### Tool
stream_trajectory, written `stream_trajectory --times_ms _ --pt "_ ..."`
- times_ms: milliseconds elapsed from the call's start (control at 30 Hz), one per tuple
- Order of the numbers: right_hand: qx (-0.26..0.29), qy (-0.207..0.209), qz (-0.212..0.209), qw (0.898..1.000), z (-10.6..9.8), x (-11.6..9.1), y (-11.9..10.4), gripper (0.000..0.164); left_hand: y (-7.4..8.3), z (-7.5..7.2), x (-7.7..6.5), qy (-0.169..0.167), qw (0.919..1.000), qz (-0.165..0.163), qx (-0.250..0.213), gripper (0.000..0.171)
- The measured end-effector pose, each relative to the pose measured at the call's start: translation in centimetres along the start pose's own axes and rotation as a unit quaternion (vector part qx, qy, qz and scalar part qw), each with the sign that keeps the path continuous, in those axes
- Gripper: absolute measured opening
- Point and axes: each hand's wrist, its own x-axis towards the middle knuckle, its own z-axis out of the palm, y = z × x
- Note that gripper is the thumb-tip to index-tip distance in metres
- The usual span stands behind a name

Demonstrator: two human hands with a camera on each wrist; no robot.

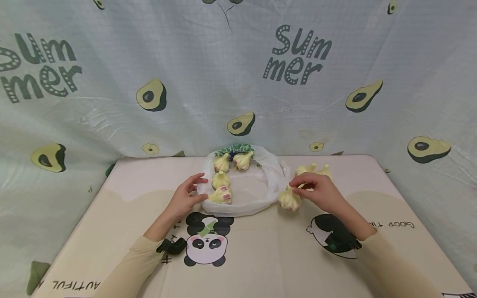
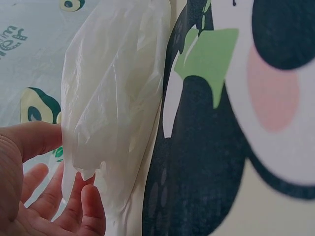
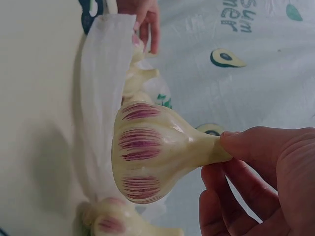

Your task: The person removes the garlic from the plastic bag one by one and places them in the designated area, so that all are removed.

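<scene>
My right hand pinches a garlic bulb by its stem, just right of a white plastic bag. Purple streaks mark the bulb's pale body in the right wrist view, where thumb and fingertips meet at the stem. On the bag's left side, my left hand holds the rim with thumb and fingers spread along it. Several garlic bulbs lie inside the wide-mouthed bag, along its left and back. From the left wrist, the bag wall hangs between thumb and fingers, and the bulbs are hidden behind it.
More garlic bulbs lie on the table beyond my right hand, partly hidden by it. A light tablecloth with a printed panda covers the table. Behind it hangs a curtain with avocado prints.
</scene>
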Motion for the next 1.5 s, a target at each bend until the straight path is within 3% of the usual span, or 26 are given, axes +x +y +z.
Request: stream_trajectory --times_ms 400,633,1133,1500 --pt "-0.065 0.015 0.026 0.997 -1.7 -3.4 2.8 0.015 0.2 -0.1 -0.2 0.001 1.0 0.004 0.002 0.065" --pt "-0.092 0.031 0.055 0.994 -3.1 -4.3 4.0 0.017 0.0 -0.1 -0.2 0.002 1.0 0.005 0.002 0.065" --pt "-0.114 0.103 0.076 0.985 -4.3 -2.7 5.5 0.015 0.0 -0.1 -0.1 0.003 1.0 -0.004 0.004 0.065" --pt "-0.116 0.108 0.084 0.984 -4.2 -1.9 6.5 0.016 0.3 -0.1 -0.1 0.001 0.9999 0.0 0.011 0.065"
